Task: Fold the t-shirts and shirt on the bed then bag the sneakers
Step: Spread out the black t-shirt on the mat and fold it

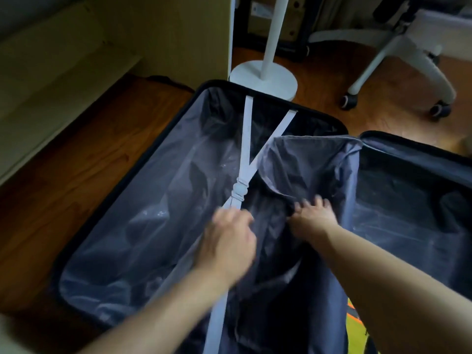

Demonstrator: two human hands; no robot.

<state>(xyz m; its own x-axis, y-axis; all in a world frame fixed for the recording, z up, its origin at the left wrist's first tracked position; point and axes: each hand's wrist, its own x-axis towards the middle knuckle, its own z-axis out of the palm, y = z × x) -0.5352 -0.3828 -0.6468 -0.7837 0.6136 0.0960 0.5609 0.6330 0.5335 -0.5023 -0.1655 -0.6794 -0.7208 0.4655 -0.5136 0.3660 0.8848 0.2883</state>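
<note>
Reaching into open suitcase (76, 264) on floor | left hand (229, 241) curled at white strap (246, 149), grip blurred | right hand (313, 213) fingers spread, pressing grey divider flap (306, 162) aside, likely clearing room | t-shirts, shirt, sneakers, bed unseen

Looks like a bedroom at home, used also for work. Wooden floor (63, 175), open suitcase (153, 200) lying on it, pale furniture side (163, 34) behind. White stand (265, 75) and wheeled office chair (398, 47) nearby.
</note>
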